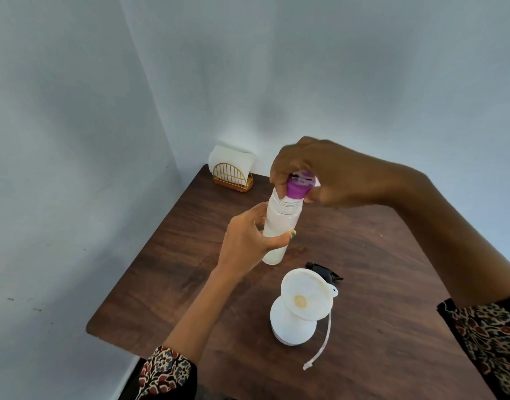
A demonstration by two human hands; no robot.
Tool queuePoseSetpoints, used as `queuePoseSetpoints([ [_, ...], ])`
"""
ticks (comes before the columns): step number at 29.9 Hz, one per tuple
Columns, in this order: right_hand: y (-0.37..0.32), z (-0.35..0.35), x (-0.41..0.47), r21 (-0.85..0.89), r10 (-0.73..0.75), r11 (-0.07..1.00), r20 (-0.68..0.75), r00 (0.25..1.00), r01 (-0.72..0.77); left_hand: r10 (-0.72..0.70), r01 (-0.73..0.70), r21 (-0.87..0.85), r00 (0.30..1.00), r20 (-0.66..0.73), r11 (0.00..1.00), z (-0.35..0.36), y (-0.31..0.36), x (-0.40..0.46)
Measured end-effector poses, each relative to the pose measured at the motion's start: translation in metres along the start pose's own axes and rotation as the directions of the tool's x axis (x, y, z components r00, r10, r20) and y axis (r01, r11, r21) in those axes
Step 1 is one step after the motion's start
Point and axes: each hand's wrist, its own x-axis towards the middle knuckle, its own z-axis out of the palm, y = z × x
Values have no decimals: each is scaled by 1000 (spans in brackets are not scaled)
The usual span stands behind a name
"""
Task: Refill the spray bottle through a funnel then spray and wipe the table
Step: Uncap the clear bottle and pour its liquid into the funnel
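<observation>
1. Left hand (pixel 248 238) gripped the body of a white refill bottle (pixel 276 226), fingers and thumb wrapped round it, bottle held tilted slightly above the table (pixel 392 255)
2. Right hand (pixel 320 171) closed its grip on the purple cap (pixel 295 192) at the top of that bottle; cap looked partly lifted off the threads, hard to tell under the blurred fingers
3. White spray bottle (pixel 292 327) stood upright on the table, near the front, just below the held bottle
4. White funnel (pixel 305 295) sat in the spray bottle's neck, tilted a little, something yellowish visible at its throat
5. Black trigger spray head (pixel 324 271) lay on the table just behind the funnel, its clear dip tube (pixel 324 342) trailing down past the spray bottle's right side
6. Gold wire napkin holder (pixel 232 177) with white napkins (pixel 230 158) stood at the far corner of the table against the wall
7. Both forearms showed patterned floral sleeves (pixel 167 370)
</observation>
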Motion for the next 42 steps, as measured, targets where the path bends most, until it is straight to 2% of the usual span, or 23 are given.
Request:
queuePoseSetpoints([
  [2, 4, -8, -5, 102, 40, 994, -129, 991, -27, 1, -1, -10, 1000, -8, 1000, 1, -2, -1],
  [5, 19, -5, -18, 415, 197, 908, -321, 926, -49, -9, 9, -3, 1000, -21, 1000, 1, -4, -3],
  [6, 27, 1, -24, 548, 253, 836, -356, 900, -19, -14, 14, -7, 1000, -24, 1000, 1, -5, -3],
  [8, 43, 26, -38, 779, 379, 622, -389, 840, 80, -13, 13, -19, 1000, -22, 1000, 1, -4, -3],
  [10, 62, 62, -55, 902, 546, 417, -345, 763, 110, -2, 1, -25, 1000, -14, 1000, 0, -4, -3],
  [11, 72, 83, -63, 926, 629, 364, -322, 707, 98, 0, -1, -29, 1000, -10, 1000, -1, -4, -3],
  [14, 88, 148, -92, 935, 815, 349, -273, 511, -57, 9, -9, -43, 1000, -7, 999, -2, 0, -2],
  [18, 84, 239, -135, 893, 941, 317, -253, 225, -320, 11, -11, -48, 1000, -4, 999, -1, 2, -4],
  [20, 81, 275, -155, 844, 961, 274, -233, 147, -461, 20, -20, -38, 1000, -3, 999, -1, 3, -5],
  [23, 76, 314, -176, 725, 969, 242, -216, 120, -644, 30, -30, -29, 1000, -1, 999, -1, 5, -6],
  [25, 72, 325, -182, 692, 965, 257, -227, 134, -675, 32, -33, -30, 999, -6, 999, -1, 6, -5],
  [28, 63, 326, -182, 682, 977, 207, -177, 117, -701, 18, -18, -28, 1000, -8, 999, -1, 8, -4],
  [31, 58, 318, -176, 658, 976, 215, -177, 130, -721, 13, -14, -28, 1000, -5, 1000, 2, 9, -4],
  [34, 62, 289, -165, 765, 990, 99, -139, -13, -636, 16, -16, -24, 1000, -9, 1000, 4, 11, -4],
  [35, 65, 274, -158, 802, 992, 93, -127, -16, -591, 21, -21, -27, 1000, -11, 999, 4, 13, -3],
  [36, 68, 257, -152, 836, 993, 116, -117, 33, -536, 26, -27, -34, 1000, -13, 999, 5, 14, -4],
  [37, 70, 238, -145, 870, 986, 160, -115, 124, -466, 33, -33, -41, 999, -15, 999, 5, 15, -3],
  [39, 70, 198, -127, 911, 925, 241, -111, 363, -336, 31, -32, -63, 999, -13, 998, 7, 18, -2],
  [41, 62, 159, -106, 899, 806, 342, -130, 577, -275, 22, -24, -85, 1000, -16, 996, 11, 20, 0],
  [42, 56, 141, -94, 885, 742, 387, -133, 657, -258, 22, -24, -91, 1000, -18, 996, 13, 21, 2],
])
